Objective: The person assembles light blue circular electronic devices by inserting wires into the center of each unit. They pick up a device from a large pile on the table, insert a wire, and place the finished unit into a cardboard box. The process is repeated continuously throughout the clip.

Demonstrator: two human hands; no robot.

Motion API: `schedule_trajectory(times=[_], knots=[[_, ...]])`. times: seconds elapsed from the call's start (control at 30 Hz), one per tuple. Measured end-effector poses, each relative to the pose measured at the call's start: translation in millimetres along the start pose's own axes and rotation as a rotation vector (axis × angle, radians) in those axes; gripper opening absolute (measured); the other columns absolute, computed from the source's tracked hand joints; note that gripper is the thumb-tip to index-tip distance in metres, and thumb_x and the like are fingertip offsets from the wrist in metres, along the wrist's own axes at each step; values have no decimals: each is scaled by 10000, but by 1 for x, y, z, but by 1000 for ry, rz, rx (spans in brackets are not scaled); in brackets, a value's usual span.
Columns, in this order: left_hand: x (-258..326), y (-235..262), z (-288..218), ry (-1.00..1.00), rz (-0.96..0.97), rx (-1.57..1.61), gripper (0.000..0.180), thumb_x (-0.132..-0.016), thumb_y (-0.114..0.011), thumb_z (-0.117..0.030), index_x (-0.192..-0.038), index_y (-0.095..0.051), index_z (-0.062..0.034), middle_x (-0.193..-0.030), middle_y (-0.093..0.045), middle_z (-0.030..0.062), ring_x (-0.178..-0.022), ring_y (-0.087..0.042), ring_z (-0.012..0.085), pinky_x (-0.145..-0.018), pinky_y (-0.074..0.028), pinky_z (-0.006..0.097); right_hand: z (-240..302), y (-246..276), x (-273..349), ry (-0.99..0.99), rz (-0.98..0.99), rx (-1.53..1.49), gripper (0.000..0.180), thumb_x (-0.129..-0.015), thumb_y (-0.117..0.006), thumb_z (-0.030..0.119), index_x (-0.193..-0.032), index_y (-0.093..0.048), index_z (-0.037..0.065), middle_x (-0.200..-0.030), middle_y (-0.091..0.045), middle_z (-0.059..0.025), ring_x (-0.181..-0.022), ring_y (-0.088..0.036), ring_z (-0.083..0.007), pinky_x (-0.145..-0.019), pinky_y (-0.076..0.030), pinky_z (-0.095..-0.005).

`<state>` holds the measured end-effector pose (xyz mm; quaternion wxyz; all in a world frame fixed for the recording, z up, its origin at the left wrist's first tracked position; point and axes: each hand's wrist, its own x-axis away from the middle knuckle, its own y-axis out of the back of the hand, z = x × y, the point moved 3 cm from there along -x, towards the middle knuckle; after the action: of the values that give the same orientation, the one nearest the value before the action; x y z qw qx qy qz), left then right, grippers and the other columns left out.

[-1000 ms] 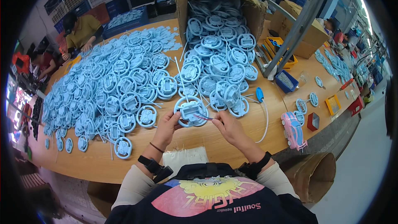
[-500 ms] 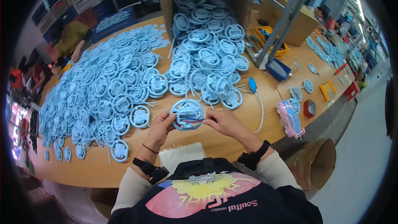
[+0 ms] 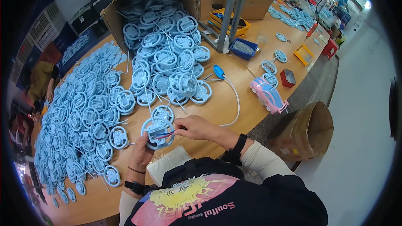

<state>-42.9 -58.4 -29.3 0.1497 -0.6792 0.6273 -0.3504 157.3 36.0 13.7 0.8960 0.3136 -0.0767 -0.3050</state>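
Observation:
My left hand [image 3: 141, 154] holds a light blue round plastic wheel part [image 3: 158, 132] from below, just above the wooden table [image 3: 217, 109]. My right hand [image 3: 197, 127] pinches thin red and blue wires [image 3: 166, 134] at the part's middle. Right behind it another blue wheel part [image 3: 163, 113] lies flat on the table.
A tipped cardboard box [image 3: 125, 0] spills several blue wheel parts [image 3: 167, 58] toward me. More of them cover the table's left side [image 3: 79, 117]. A pink toy car [image 3: 269, 95], small bins, a metal post [image 3: 228, 12] and a brown bag [image 3: 310, 129] are to the right. Other people sit far left.
The view has shifted, so the table now sits to the left. My hands still hold the same wheel part, and the right fingers stay on its wires.

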Motion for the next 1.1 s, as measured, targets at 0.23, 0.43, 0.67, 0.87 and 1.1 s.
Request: schedule_trajectory(times=[0.23, 0.43, 0.67, 0.87, 1.1], knots=[[-4, 11, 17, 63, 26, 144, 477, -940, -430, -412, -1245, -458, -46, -1204, -555, 135, -1079, -564, 279, -938, -459, 435, -13, -25, 3, -17, -37, -112, 208, -799, -629, 268, -847, -553, 81, -722, -615, -111, -673, -591, -317, -605, -447, -405], [-14, 75, 15, 202, -84, -27, 475, -952, -412, -386, -1279, -431, -43, -1239, -537, 103, -1125, -533, 240, -962, -439, 420, -34, -51, 1, -98, 10, 9, 227, -831, -608, 282, -845, -552, 63, -697, -596, -113, -650, -589, -291, -590, -441, -371], [-43, 97, -114, -325, -127, 187, 449, -937, -473, -365, -1248, -450, -41, -1217, -546, 134, -1108, -538, 264, -955, -442, 392, -53, -37, 17, -207, -137, -91, 251, -829, -618, 296, -820, -564, 52, -703, -609, -125, -647, -595, -289, -586, -450, -373], [-120, 83, -19, -128, -331, -1325, 508, -800, -645, -406, -1079, -573, 12, -1024, -629, 199, -935, -611, 310, -796, -489, 385, -60, -42, 19, -288, -81, -111, 255, -826, -627, 289, -818, -562, 43, -706, -612, -123, -655, -596, -289, -586, -448, -375], [-145, 74, 5, 32, -350, -1567, 745, -628, -794, -382, -1166, -526, 58, -1080, -598, 256, -1000, -590, 347, -846, -470, 389, -65, -39, 25, -281, -103, -100, 253, -829, -622, 293, -824, -566, 46, -699, -610, -121, -644, -589, -277, -578, -441, -373]])
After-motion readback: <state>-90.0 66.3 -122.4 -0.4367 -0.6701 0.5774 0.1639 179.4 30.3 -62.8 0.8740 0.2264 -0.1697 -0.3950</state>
